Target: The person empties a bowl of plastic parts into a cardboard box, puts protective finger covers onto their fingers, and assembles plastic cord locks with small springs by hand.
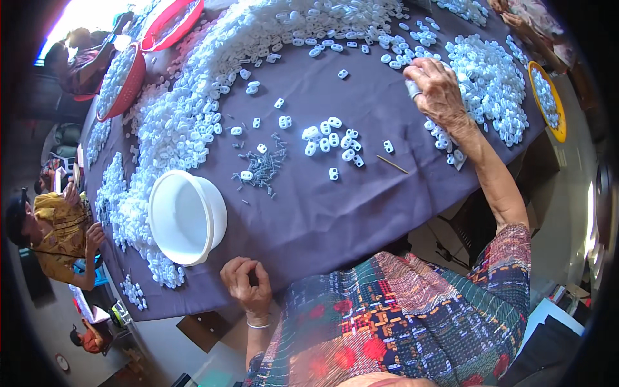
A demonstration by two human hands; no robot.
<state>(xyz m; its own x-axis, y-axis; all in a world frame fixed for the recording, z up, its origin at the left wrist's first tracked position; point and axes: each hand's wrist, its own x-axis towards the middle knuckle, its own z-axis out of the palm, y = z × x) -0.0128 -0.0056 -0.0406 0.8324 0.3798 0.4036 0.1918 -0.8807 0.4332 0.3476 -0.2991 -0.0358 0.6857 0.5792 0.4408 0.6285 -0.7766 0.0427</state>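
Observation:
My right hand [435, 90] reaches over the table toward the far right, fingers bent down at the edge of a heap of small white oval two-holed plastic pieces [487, 80]. A pale wrap sits on one of its digits; whatever lies under its fingertips is hidden. At the near table edge, my left hand [246, 282] is curled with thumb and finger meeting, and anything in that pinch is too small to see. Between the hands lie a loose group of white two-holed pieces [333, 140], a thin brass-coloured stick [392, 164] and a scatter of small grey pins [263, 169].
A white plastic tub [218, 213] stands left of centre. Large heaps of white pieces [174, 122] curve along the left and far side. Red baskets [137, 80] and a yellow tray [561, 122] hold more. Other people sit around the purple cloth-covered table [303, 238].

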